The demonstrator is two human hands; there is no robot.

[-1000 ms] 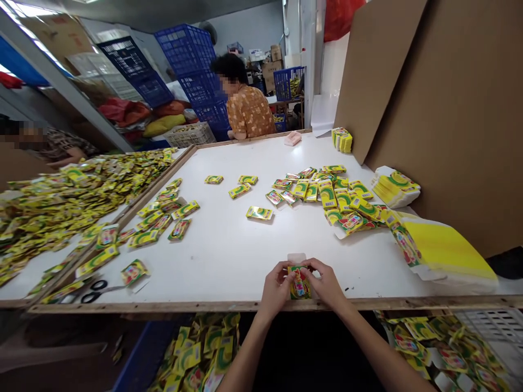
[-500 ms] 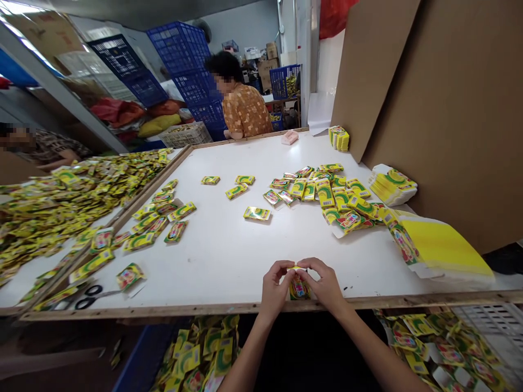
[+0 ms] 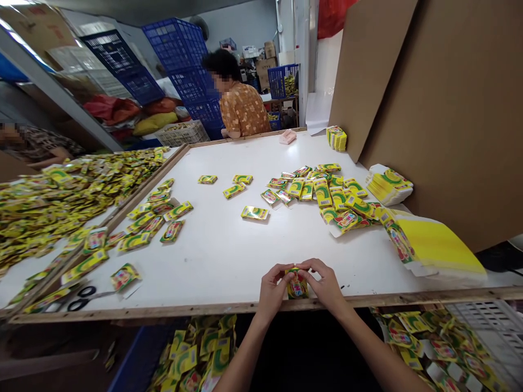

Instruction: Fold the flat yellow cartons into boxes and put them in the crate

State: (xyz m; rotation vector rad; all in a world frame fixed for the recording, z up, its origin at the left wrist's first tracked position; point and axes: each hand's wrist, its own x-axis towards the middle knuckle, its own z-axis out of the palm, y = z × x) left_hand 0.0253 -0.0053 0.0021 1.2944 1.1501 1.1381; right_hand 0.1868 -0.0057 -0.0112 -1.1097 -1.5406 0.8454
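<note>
Yellow-green packet (image 3: 301, 293) between left hand (image 3: 274, 283) and right hand (image 3: 322, 279), lettering (image 3: 296, 284) illegible.

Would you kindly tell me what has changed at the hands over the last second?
The white flap at the far end of the box has been folded inward, out of sight. The left hand and right hand kept their hold; the scissors stayed put.

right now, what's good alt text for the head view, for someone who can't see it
The left hand and right hand hold a small printed carton at the near edge of a white table. Similar cartons lie scattered across it, with scissors at left and another person beyond.
</note>
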